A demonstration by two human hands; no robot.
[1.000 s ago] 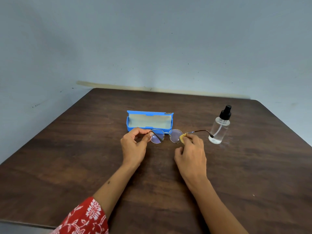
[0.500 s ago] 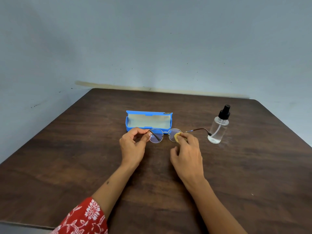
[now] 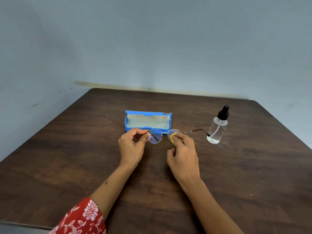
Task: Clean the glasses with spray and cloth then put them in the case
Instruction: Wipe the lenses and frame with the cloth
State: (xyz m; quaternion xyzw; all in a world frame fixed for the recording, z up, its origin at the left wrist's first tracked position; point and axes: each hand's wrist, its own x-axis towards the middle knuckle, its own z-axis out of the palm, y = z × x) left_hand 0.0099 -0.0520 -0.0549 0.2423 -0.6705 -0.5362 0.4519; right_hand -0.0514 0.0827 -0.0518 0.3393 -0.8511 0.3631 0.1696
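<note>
Round thin-rimmed glasses (image 3: 155, 136) are held just above the table in front of the blue case. My left hand (image 3: 132, 148) pinches the frame at the left lens's hinge. My right hand (image 3: 183, 155) presses a small yellow cloth (image 3: 173, 138) against the right lens. The right temple arm sticks out toward the spray bottle. The blue glasses case (image 3: 148, 122) lies open behind the glasses, with a pale lining inside. A clear spray bottle (image 3: 217, 128) with a black nozzle stands upright to the right.
Everything rests on a dark wooden table (image 3: 253, 166) pushed into a corner of grey-blue walls. A red floral sleeve (image 3: 81, 218) covers my left upper arm at the bottom edge.
My right hand with the cloth has slid left from the right hinge onto the right lens. The left hand and glasses have barely moved.
</note>
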